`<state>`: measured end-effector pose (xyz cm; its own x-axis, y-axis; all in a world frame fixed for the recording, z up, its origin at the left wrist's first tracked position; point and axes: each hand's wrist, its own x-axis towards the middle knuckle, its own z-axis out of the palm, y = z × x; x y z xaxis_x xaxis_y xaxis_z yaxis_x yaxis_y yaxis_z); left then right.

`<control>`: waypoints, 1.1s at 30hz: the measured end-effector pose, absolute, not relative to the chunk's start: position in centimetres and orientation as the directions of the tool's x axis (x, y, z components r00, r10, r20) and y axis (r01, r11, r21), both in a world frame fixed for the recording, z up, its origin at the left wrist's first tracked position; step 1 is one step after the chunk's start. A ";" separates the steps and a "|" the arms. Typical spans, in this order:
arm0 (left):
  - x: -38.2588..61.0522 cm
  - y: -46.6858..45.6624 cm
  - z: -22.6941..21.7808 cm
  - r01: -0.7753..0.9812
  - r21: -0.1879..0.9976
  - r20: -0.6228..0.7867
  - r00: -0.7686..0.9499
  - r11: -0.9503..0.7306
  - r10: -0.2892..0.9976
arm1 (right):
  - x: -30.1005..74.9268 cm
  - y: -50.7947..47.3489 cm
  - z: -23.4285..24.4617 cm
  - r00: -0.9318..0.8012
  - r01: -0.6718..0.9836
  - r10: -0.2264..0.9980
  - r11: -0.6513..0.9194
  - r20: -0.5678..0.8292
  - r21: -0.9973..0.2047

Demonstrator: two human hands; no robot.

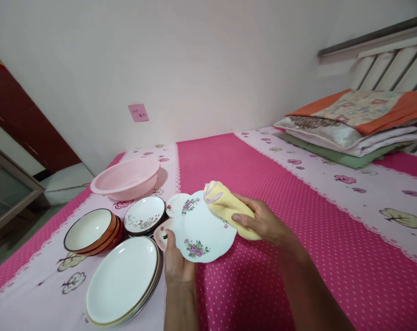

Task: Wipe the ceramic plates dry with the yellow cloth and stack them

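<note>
My left hand (177, 264) grips the near edge of a white scalloped plate with pink rose prints (201, 227), holding it up over the bed. My right hand (262, 220) is closed round a folded yellow cloth (224, 204), whose end rests on the plate's upper right rim. Just left of the plate lie a small pink dish (160, 234) and a stack of dark-rimmed floral saucers (144, 216).
A stack of large white plates (122, 280) lies at the near left, brown-rimmed bowls (91, 230) behind it, and a pink plastic basin (126, 178) farther back. All sit on a pink dotted bedsheet (298, 239). Folded bedding (353, 124) is piled at the far right.
</note>
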<state>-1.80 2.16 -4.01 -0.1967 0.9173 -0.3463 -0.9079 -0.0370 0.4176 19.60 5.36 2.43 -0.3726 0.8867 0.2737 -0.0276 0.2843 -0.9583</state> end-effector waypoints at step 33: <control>-2.1 1.7 -2.6 -0.931 0.321 -0.182 0.120 0.175 0.976 | 16.6 3.0 3.3 -0.460 0.459 0.552 0.818 0.696 -0.345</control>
